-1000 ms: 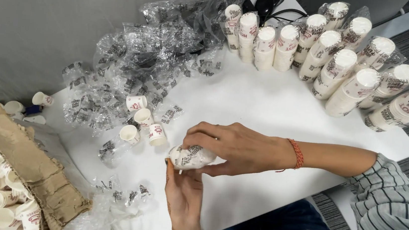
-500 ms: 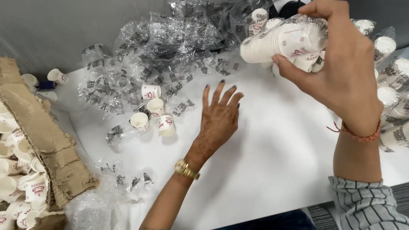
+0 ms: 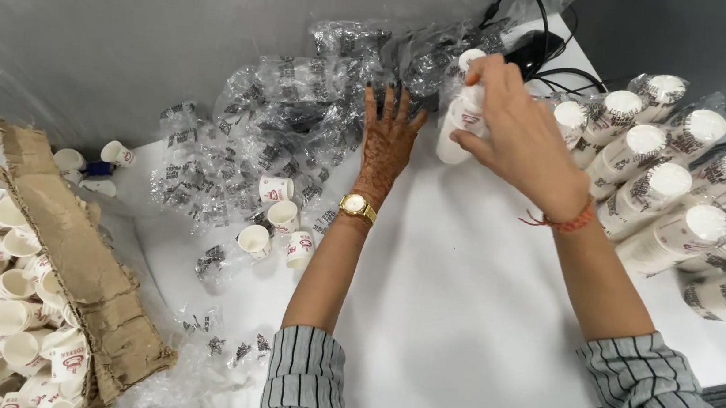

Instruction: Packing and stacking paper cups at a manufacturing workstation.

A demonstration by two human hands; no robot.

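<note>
cup stack [image 3: 457,126], in right hand [image 3: 512,134] grip

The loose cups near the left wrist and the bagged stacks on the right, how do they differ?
The loose cups lie singly, unwrapped, few. The bagged stacks are nested columns in clear plastic, side by side. The right hand holds another stack; the left hand reaches the empty wrappers. All are small white paper cups.
</note>
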